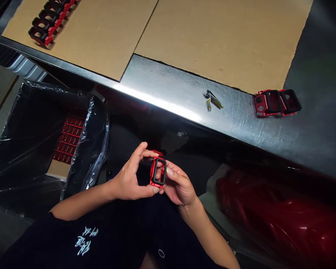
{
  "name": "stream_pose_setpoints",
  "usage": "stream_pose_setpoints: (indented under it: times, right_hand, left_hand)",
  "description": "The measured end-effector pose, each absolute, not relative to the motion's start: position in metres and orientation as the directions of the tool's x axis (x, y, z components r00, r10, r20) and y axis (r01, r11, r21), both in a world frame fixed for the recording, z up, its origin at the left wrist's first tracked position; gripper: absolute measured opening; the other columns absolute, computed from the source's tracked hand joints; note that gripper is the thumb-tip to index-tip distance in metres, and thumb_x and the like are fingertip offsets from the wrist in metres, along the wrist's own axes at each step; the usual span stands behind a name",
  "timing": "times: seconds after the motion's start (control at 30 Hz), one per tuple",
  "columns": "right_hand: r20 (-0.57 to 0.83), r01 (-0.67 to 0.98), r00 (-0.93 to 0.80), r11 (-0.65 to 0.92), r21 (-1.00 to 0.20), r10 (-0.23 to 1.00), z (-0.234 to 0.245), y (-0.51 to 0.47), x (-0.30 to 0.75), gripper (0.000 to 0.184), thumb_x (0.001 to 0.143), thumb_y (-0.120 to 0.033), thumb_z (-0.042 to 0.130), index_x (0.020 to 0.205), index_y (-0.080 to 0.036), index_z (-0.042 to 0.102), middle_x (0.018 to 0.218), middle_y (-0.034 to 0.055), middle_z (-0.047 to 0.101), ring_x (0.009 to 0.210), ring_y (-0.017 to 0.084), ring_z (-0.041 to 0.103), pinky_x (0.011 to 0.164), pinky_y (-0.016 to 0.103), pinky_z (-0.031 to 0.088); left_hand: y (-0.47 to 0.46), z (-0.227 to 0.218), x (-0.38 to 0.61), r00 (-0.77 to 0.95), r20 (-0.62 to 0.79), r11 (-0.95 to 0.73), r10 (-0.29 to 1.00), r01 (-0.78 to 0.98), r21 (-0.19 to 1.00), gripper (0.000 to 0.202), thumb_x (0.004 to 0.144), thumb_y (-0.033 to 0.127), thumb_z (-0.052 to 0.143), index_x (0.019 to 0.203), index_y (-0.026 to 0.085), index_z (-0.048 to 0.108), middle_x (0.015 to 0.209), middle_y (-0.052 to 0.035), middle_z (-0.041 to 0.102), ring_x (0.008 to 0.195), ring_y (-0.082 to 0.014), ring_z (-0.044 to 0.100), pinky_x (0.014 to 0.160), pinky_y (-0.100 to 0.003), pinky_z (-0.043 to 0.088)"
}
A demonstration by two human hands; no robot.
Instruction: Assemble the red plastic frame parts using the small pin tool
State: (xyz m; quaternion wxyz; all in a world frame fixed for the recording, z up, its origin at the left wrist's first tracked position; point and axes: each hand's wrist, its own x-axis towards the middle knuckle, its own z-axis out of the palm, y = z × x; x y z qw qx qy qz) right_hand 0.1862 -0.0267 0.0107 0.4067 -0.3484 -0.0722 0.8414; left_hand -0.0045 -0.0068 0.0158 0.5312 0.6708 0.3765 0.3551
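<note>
Held up in front of my body is a small red rectangular frame (158, 172) with a black inner lining. My left hand (131, 173) pinches its left side between thumb and fingers. My right hand (179, 184) grips its right side, with the fingers partly covering the lower right corner. Another red part shows behind the frame's top edge, mostly hidden by my fingers. Both hands are below the edge of a steel table (201, 108).
On the steel table lie small metal clippers (212, 100) and two joined red-and-black frames (277, 102). Cardboard sheets (212, 37) cover the tabletop, with a row of similar frames (49, 24) at the far left. A plastic-lined bin (68, 138) holds rows of red parts. Glossy red plastic (274, 213) lies at lower right.
</note>
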Motion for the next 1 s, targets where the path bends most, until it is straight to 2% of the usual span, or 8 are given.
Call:
stream_pose_setpoints:
  times: [0.13,0.23,0.33,0.43,0.57,0.83,0.9,1.0]
  right_hand:
    - [-0.553,-0.593,-0.335,-0.627,-0.505,0.763,0.011,-0.026,0.187,0.032,0.078,-0.043,0.086,0.094,-0.018,0.073,0.061,-0.0028,0.065,0.042,0.009,0.055,0.041,0.019,0.050]
    - [-0.509,-0.422,-0.193,-0.539,-0.729,0.839,0.017,-0.027,0.188,0.027,0.082,-0.044,0.083,0.090,-0.019,0.074,0.064,-0.0018,0.067,0.046,0.010,0.058,0.043,0.021,0.051]
    - [-0.217,-0.034,-0.055,-0.219,-0.975,0.975,0.023,-0.027,0.190,0.010,0.088,-0.030,0.077,0.094,-0.023,0.080,0.081,0.0035,0.075,0.066,0.017,0.071,0.059,0.029,0.060]
    - [0.163,0.309,-0.116,0.192,-0.932,0.980,0.026,-0.025,0.191,0.014,0.091,-0.016,0.072,0.095,-0.026,0.081,0.089,0.0052,0.078,0.078,0.019,0.073,0.070,0.032,0.062]
    - [0.351,0.515,-0.216,0.411,-0.752,0.911,0.020,-0.025,0.188,0.016,0.091,-0.012,0.071,0.096,-0.024,0.080,0.088,0.0059,0.078,0.072,0.018,0.070,0.064,0.029,0.059]
    - [0.342,0.536,-0.223,0.408,-0.739,0.913,0.040,0.011,0.222,0.027,0.092,-0.015,0.064,0.114,-0.027,0.075,0.100,0.0050,0.078,0.087,0.020,0.074,0.079,0.035,0.061]
    - [0.419,0.739,0.044,0.253,-0.625,0.907,0.049,0.041,0.244,0.025,0.091,-0.027,0.070,0.115,-0.026,0.076,0.102,0.0078,0.077,0.088,0.023,0.072,0.084,0.041,0.060]
    - [0.331,0.868,0.316,-0.130,-0.480,0.889,0.053,0.085,0.269,0.061,0.078,-0.049,0.084,0.127,-0.016,0.073,0.117,0.0176,0.070,0.095,0.031,0.068,0.092,0.053,0.055]
  left_hand:
    - [-0.008,0.009,-0.005,0.491,0.019,-0.117,0.871,0.171,0.978,0.096,0.078,0.026,0.081,0.160,0.029,0.030,0.141,-0.0141,0.058,0.129,-0.0295,0.060,0.111,-0.050,0.052]
    - [-0.007,0.003,-0.005,0.506,-0.078,-0.013,0.859,0.175,0.985,0.082,0.078,0.025,0.079,0.153,0.027,0.045,0.144,-0.0140,0.057,0.130,-0.0299,0.060,0.109,-0.049,0.054]
    - [-0.006,-0.001,-0.006,0.566,-0.236,0.281,0.790,0.008,0.960,0.073,0.083,0.037,0.077,0.150,0.024,0.050,0.140,-0.0157,0.061,0.121,-0.0295,0.067,0.095,-0.044,0.061]
    - [-0.003,-0.003,-0.006,0.605,-0.321,0.479,0.728,-0.115,0.870,0.073,0.083,0.051,0.078,0.146,0.024,0.054,0.129,-0.0145,0.069,0.114,-0.0298,0.071,0.091,-0.042,0.061]
    - [-0.002,-0.005,-0.003,0.534,-0.383,0.523,0.754,-0.136,0.841,0.077,0.078,0.044,0.086,0.146,0.025,0.055,0.131,-0.0146,0.069,0.119,-0.0292,0.069,0.096,-0.041,0.058]
    - [0.001,-0.016,-0.006,0.471,-0.271,0.439,0.839,-0.294,0.849,0.067,0.079,0.034,0.086,0.140,0.024,0.060,0.137,-0.0167,0.068,0.119,-0.0281,0.072,0.102,-0.043,0.060]
    - [0.005,-0.011,-0.008,0.458,-0.170,0.335,0.872,-0.306,0.891,0.073,0.078,0.029,0.086,0.145,0.027,0.056,0.144,-0.0173,0.064,0.123,-0.0289,0.070,0.102,-0.043,0.061]
    - [0.010,-0.001,-0.007,0.442,-0.036,0.178,0.896,-0.284,0.942,0.079,0.079,0.026,0.085,0.150,0.029,0.050,0.150,-0.0185,0.057,0.130,-0.0314,0.066,0.105,-0.046,0.060]
